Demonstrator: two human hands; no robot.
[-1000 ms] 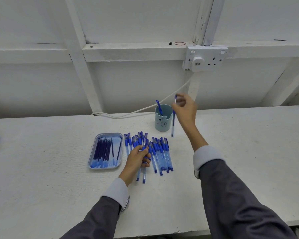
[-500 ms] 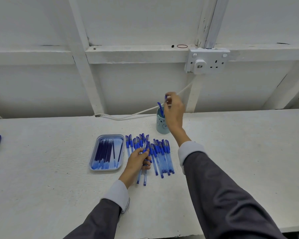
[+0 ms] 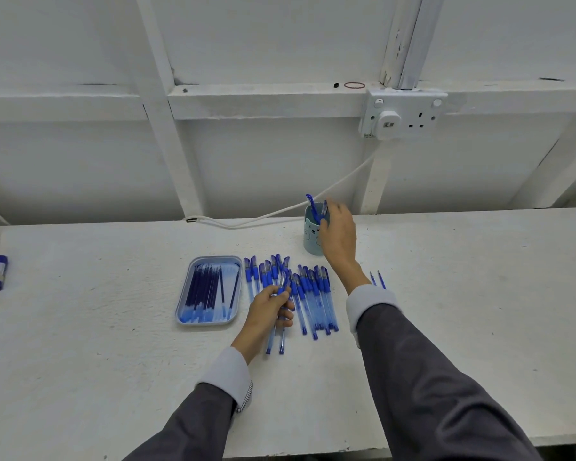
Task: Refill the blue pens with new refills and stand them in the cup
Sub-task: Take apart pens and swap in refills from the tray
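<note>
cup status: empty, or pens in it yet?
Not empty. Two pens stand in the cup, tops poking above its rim, next to the right hand.

The counter (image 3: 113, 361) is painted white, matt and rough-grained. The pens (image 3: 317, 294) at its middle have clear glossy plastic barrels and opaque blue caps; the tray (image 3: 204, 322) beside them looks smooth pale plastic, the cup (image 3: 311, 239) matt. The sleeves (image 3: 429, 377) are grey cloth.

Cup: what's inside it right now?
Two blue pens stand in the cup, tops above its rim. The right hand covers its right side; the wall hides anything lower down.
</note>
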